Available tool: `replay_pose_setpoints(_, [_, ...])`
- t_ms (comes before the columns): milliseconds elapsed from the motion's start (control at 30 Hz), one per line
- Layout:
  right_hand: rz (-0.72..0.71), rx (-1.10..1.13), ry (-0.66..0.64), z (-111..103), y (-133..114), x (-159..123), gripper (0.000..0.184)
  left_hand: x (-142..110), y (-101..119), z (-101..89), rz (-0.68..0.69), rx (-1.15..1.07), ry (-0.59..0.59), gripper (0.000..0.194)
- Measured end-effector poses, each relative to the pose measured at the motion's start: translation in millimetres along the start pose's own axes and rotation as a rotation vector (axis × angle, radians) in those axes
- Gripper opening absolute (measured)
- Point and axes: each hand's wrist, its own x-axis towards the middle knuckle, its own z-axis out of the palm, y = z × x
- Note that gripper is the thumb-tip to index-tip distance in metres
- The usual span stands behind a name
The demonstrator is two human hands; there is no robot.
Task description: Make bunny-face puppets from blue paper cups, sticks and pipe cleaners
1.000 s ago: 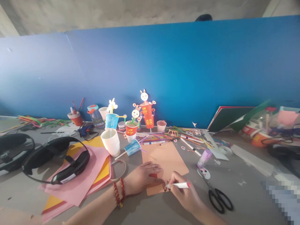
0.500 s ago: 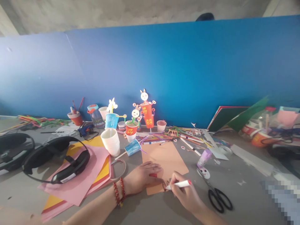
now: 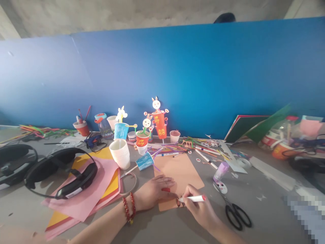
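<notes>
My left hand (image 3: 152, 193), with a red bead bracelet on its wrist, presses on an orange sheet of paper (image 3: 182, 169). A red marker cap (image 3: 166, 190) shows between its thumb and fingers. Closed around a white marker with a red end (image 3: 196, 199), my right hand (image 3: 200, 210) rests at the sheet's near edge. The marker's tip is on the paper, beside a small dark looped outline (image 3: 178, 202). Part of the drawing is hidden by the right fingers.
Black scissors (image 3: 237, 215) and a purple glue stick (image 3: 221, 171) lie to the right. Stacked white cups (image 3: 120, 154), a blue cup figure (image 3: 144, 160) and rabbit-headed cup figures (image 3: 159, 123) are behind. At left, a black headset (image 3: 76, 176) lies on pink paper (image 3: 88, 203).
The marker and my right hand have shifted slightly left and up. More dark line shows on the paper by the tip. My left hand has stayed in place.
</notes>
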Motion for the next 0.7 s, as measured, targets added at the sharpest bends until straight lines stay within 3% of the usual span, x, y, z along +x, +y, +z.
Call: replay_pose_setpoints(700, [-0.013, -0.021, -0.003, 0.5, 1.2, 1.3, 0.019, 2.5, 0.9, -1.5, 0.027, 0.008, 0.023, 0.034])
